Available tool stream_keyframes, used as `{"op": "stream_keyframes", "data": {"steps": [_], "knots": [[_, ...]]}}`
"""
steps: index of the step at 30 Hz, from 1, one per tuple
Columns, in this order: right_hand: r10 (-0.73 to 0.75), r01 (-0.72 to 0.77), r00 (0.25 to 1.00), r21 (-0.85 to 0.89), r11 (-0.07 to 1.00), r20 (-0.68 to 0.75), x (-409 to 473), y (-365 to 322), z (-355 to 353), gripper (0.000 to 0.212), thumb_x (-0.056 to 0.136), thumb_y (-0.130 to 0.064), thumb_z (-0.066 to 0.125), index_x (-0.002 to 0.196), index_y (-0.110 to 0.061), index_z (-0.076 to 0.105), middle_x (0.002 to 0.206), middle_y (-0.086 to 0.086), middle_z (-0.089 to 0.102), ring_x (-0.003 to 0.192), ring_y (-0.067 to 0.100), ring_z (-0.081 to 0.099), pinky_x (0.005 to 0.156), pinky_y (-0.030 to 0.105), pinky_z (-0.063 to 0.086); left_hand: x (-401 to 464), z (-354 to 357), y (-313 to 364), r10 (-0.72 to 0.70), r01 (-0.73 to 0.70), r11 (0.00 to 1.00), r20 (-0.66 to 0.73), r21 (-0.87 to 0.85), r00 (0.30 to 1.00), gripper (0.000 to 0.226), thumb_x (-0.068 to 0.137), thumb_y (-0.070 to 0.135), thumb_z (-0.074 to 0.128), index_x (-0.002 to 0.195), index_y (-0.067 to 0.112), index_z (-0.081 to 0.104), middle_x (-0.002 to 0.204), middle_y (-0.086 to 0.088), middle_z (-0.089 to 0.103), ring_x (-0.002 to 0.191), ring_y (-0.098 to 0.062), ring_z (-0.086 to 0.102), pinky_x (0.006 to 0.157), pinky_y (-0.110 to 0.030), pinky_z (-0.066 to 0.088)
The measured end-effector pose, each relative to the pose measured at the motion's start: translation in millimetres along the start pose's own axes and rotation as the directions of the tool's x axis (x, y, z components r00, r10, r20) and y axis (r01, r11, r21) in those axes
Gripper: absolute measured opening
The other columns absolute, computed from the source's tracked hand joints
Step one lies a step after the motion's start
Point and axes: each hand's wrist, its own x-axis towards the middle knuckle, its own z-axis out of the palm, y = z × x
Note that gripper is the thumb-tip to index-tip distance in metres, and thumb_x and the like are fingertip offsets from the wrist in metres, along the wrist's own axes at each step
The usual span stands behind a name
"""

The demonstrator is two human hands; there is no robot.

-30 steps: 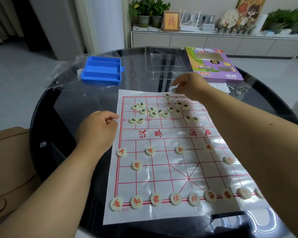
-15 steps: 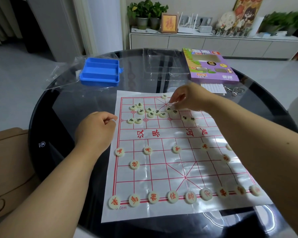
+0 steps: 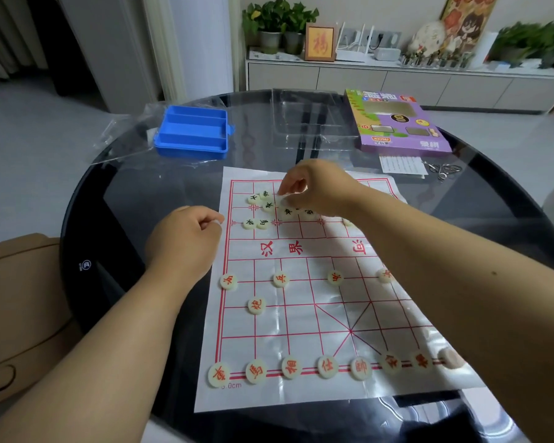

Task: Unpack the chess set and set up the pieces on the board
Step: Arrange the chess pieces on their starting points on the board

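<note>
A white paper chess board [image 3: 301,318] with red lines lies on the dark glass table [image 3: 109,219]. Red-lettered pieces [image 3: 291,367] stand in a row along its near edge, with more on the rows above. Several dark-lettered pieces [image 3: 268,205] lie clustered on the far left part of the board. My right hand [image 3: 320,187] hovers over that cluster, thumb and forefinger pinching a pale piece at its far side. My left hand [image 3: 183,238] rests at the board's left edge in a loose fist, with nothing visible in it. My right forearm hides the board's right side.
An open blue plastic case [image 3: 192,132] sits on a clear bag [image 3: 125,135] at the far left. A clear plastic insert [image 3: 311,123] and the purple game box [image 3: 397,123] lie beyond the board, with a paper slip [image 3: 402,164] and metal rings [image 3: 442,169]. A brown chair [image 3: 20,308] stands at left.
My right hand has moved from the board's far edge leftward and nearer, down onto the cluster of dark-lettered pieces. My left hand has stayed in place.
</note>
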Motion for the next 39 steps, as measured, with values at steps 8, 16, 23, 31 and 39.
{"op": "stream_keyframes", "data": {"steps": [8,16,23,31,39], "knots": [[-0.028,0.014,0.997,-0.201,0.98,-0.066,30.1,-22.3,24.5,0.028,0.082,-0.038,0.068,0.107,-0.027,0.068,0.103,-0.003,0.055,0.1,0.019,0.052,0.084,0.033,0.045,0.5,0.3,0.8,-0.01,0.01,1.0,-0.011,0.01,1.0,0.02,0.095,0.024,0.049,0.094,0.027,0.068,0.095,0.01,0.064,0.077,-0.009,0.062,0.065,-0.033,0.056],[-0.053,0.037,0.997,-0.255,0.966,-0.056,35.3,-30.1,33.3,0.035,0.081,-0.045,0.067,0.111,-0.027,0.067,0.099,-0.003,0.049,0.101,0.018,0.048,0.078,0.029,0.037,2.3,1.7,-1.9,-0.002,0.002,1.0,-0.003,0.007,1.0,0.019,0.096,0.026,0.049,0.096,0.028,0.067,0.096,0.008,0.066,0.077,-0.012,0.065,0.062,-0.032,0.056],[-0.046,0.032,0.992,-0.12,0.992,-0.118,28.8,-31.4,23.8,0.026,0.086,-0.033,0.065,0.107,-0.018,0.07,0.105,0.002,0.062,0.094,0.019,0.058,0.083,0.034,0.052,1.7,2.2,-1.8,-0.001,0.001,1.0,-0.007,0.016,1.0,0.018,0.096,0.026,0.049,0.095,0.028,0.067,0.095,0.009,0.066,0.077,-0.011,0.064,0.062,-0.031,0.056],[0.412,-0.312,0.878,0.362,0.878,-0.243,15.4,41.0,-31.4,0.021,0.091,-0.022,0.061,0.09,-0.001,0.066,0.089,0.018,0.068,0.073,0.022,0.06,0.074,0.039,0.055,1.3,2.2,-2.3,0.0,0.0,1.0,0.003,0.019,1.0,0.018,0.097,0.027,0.049,0.094,0.026,0.067,0.091,0.011,0.064,0.072,-0.006,0.061,0.053,-0.022,0.043],[0.489,-0.446,0.865,0.268,0.854,-0.117,11.4,67.9,-20.5,0.018,0.089,-0.026,0.065,0.101,-0.013,0.064,0.092,0.002,0.062,0.083,0.017,0.055,0.069,0.025,0.044,1.7,1.6,-2.1,-0.003,0.003,1.0,0.003,0.03,1.0,0.019,0.097,0.027,0.048,0.091,0.027,0.067,0.088,0.012,0.065,0.07,-0.006,0.062,0.052,-0.021,0.043]]}}
